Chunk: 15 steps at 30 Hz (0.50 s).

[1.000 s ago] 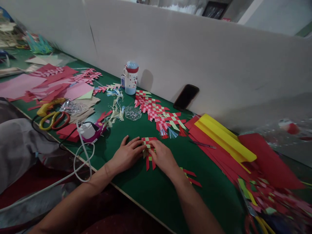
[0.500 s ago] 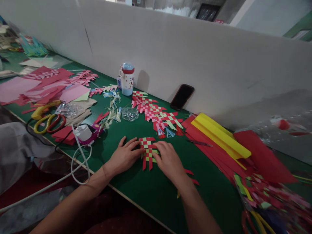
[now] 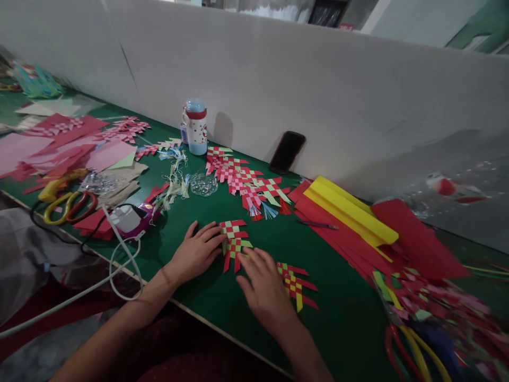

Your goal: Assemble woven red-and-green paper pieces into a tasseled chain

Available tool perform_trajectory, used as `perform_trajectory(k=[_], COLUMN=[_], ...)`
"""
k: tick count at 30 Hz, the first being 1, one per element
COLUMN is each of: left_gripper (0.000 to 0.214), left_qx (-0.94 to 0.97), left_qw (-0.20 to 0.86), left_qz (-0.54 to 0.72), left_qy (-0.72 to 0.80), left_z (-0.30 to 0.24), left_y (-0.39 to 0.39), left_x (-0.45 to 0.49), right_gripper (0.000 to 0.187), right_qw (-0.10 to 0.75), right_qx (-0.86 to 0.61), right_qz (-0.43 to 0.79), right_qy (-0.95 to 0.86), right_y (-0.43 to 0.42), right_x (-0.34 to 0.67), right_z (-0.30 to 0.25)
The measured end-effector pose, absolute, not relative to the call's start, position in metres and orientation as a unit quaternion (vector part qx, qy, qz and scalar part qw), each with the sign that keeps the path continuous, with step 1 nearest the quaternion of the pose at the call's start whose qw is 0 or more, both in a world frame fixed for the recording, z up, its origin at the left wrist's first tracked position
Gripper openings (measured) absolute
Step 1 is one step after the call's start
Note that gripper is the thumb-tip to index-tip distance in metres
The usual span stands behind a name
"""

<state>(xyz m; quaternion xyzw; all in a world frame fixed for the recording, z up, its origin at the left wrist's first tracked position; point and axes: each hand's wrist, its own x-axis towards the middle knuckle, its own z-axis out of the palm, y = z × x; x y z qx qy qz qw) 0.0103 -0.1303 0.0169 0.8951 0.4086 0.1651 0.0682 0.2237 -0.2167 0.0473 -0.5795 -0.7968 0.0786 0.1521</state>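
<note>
Woven paper piece (image 3: 233, 240), red and green, lies flat on the tabletop (image 3: 338, 313) under the fingertips of your left hand (image 3: 196, 253), which is open and pressed palm down at the piece's 9 o'clock. Your right hand (image 3: 264, 289) is open too, fingers spread and gripping nothing, with its fingertips just beside the piece at 5 o'clock. A second woven piece (image 3: 296, 281) lies at that hand's 3 o'clock. Toward 12 o'clock sit a row of woven pieces (image 3: 246, 178), a bottle (image 3: 195, 130) and a phone (image 3: 287, 152). Yellow paper (image 3: 350, 209) lies at 2 o'clock.
</note>
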Motion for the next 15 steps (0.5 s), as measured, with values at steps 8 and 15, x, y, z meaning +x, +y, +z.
perform_trajectory(k=[8,15], left_gripper=[0.033,0.032], left_qx=[0.889,0.889], left_qw=[0.060,0.058], left_qz=[0.173,0.180], left_qy=[0.419,0.418], left_z=[0.019,0.023], left_y=[-0.132,-0.132], left_x=[0.009,0.010], right_gripper=[0.040,0.036], right_qw=[0.113,0.135], right_qx=[-0.588,-0.567], right_qz=[0.051,0.075], right_qy=[-0.800,-0.809], right_y=[-0.231,-0.232], right_x=[0.213,0.215], right_z=[0.031,0.033])
